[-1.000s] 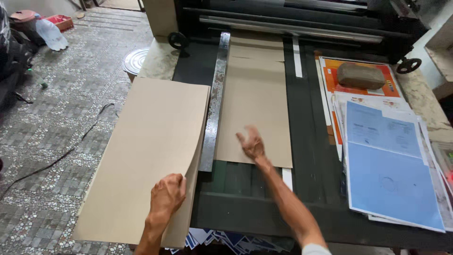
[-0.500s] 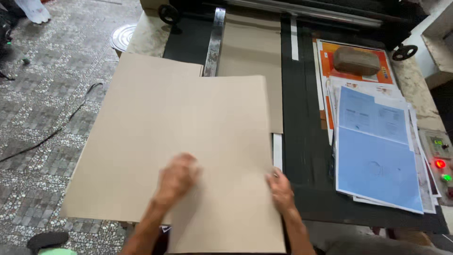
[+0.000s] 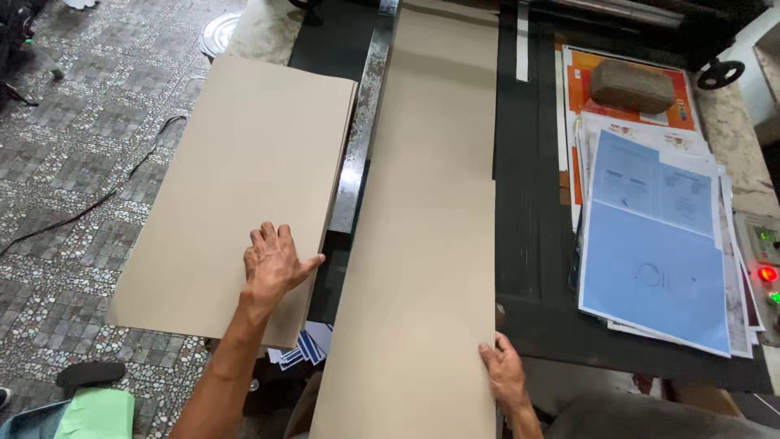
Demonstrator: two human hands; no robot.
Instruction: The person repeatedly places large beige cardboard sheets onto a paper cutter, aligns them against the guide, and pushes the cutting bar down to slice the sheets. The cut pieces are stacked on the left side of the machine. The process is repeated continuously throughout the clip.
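That long tan board sheet runs near-to-far down the black counter, just right of the metal guide rail. It looks light and fairly stiff but probably floppy over that length, so edges are the spot to hold. Right hand pinches its near right edge; left hand lies flat and open on the stack of tan boards to the left.

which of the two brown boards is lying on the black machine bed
The long narrow board, held at its near right edge by the right hand. The wider board, under the left hand, hangs off to the left over the floor.
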